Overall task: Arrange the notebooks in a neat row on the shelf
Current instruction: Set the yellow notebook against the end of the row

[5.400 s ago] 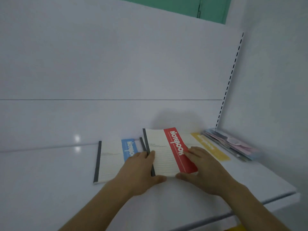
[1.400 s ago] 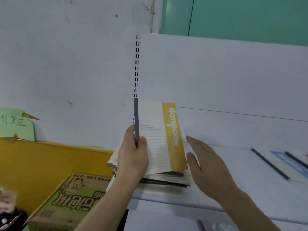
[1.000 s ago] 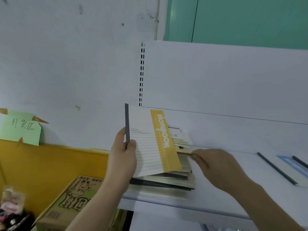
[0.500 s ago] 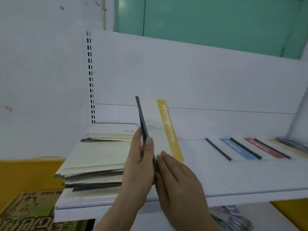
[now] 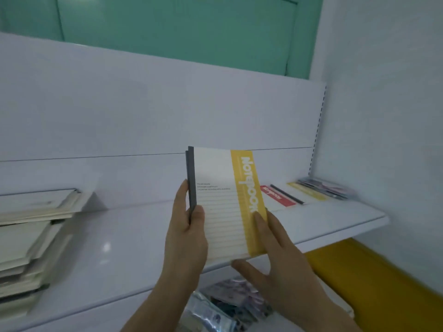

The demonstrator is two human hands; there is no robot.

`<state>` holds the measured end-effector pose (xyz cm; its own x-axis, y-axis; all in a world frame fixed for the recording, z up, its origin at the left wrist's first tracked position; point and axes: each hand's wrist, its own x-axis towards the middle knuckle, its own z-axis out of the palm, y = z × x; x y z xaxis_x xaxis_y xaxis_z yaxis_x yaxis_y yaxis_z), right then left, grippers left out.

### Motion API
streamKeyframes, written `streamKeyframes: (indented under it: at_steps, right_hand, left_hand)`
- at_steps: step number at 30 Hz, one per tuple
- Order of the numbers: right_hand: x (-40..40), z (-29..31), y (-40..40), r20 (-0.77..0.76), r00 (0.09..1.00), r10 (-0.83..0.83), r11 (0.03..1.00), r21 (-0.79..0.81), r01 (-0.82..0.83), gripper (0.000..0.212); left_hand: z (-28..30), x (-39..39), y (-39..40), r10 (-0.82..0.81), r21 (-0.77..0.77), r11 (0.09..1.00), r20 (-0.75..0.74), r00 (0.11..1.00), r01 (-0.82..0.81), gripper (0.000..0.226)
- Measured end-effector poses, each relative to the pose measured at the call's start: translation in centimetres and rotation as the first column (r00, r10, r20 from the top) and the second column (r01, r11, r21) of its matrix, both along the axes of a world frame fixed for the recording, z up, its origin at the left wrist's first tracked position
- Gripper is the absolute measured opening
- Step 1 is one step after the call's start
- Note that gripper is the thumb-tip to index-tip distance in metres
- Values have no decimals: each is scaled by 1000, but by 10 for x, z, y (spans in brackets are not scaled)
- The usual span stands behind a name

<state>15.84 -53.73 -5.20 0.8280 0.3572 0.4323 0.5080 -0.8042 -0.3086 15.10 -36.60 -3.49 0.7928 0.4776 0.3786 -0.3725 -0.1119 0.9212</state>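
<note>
shop/stockroom | white slotted-upright shelf point(image 5: 311, 236) | notebook stack point(image 5: 28, 240) | packaged goods below point(image 5: 225, 305)

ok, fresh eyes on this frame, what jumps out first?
The yellow-striped notebook, held up mid-frame over the white shelf, left hand gripping its dark spine, right hand supporting its lower right edge. Next, the messy notebook stack far left and the red notebook lying flat at right.

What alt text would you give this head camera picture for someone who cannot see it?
Two hands hold a yellow-striped notebook upright over a white shelf. A messy notebook stack sits left; red-striped and yellow-striped notebooks lie flat right.
</note>
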Motion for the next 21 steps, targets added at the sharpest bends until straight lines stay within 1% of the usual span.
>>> streamKeyframes:
  at_steps: [2, 4, 5, 7, 8, 9, 11, 12, 14, 16, 17, 19, 21]
  right_hand:
    - [12, 5, -44, 3, 998, -58, 998, -24, 58, 91]
    - [26, 8, -84, -5, 992, -124, 991, -48, 123, 91]
    - [35, 7, -102, -10, 987, -159, 986, -45, 159, 91]
    - [54, 3, -138, 4, 976, -218, 976, -29, 218, 91]
    - [62, 0, -151, 39, 972, -231, 972, -32, 233, 91]
    - [70, -2, -160, 106, 966, -234, 970, -42, 240, 89]
    - [90, -10, -187, 225, 943, -247, 967, -8, 255, 82]
    - [101, -14, -199, 243, 931, -272, 960, 1, 280, 80]
    - [129, -21, -219, 246, 918, -310, 943, -43, 330, 80]
    - [158, -27, -237, 253, 912, -323, 933, -77, 352, 81]
    - [174, -30, -247, 264, 910, -321, 932, -85, 353, 79]
    - [204, -30, -261, 267, 913, -309, 930, -114, 348, 74]
    - [236, -29, -272, 257, 923, -287, 930, -158, 333, 75]
  left_hand:
    - [-2, 22, -42, -31, 11, 999, -15, 999, 31, 48]
    - [-5, 42, -80, -43, 67, 997, -32, 999, 45, 51]
    - [-6, 54, -97, -46, 110, 993, -40, 998, 50, 53]
    - [-8, 76, -132, -72, 251, 963, -103, 992, 96, 59]
    - [-9, 86, -145, -89, 311, 942, -134, 987, 127, 63]
    - [-10, 94, -152, -105, 364, 918, -155, 982, 156, 67]
    - [-16, 116, -174, -112, 508, 839, -189, 976, 195, 74]
    - [-19, 128, -183, -100, 581, 789, -200, 975, 200, 75]
    - [-24, 152, -199, -83, 685, 701, -199, 977, 199, 76]
    - [-29, 179, -213, -114, 756, 619, -180, 977, 211, 83]
    - [-32, 193, -218, -135, 784, 574, -192, 972, 234, 91]
    - [-33, 221, -225, -137, 842, 462, -243, 960, 279, 104]
    - [-29, 248, -228, -107, 879, 357, -297, 949, 315, 109]
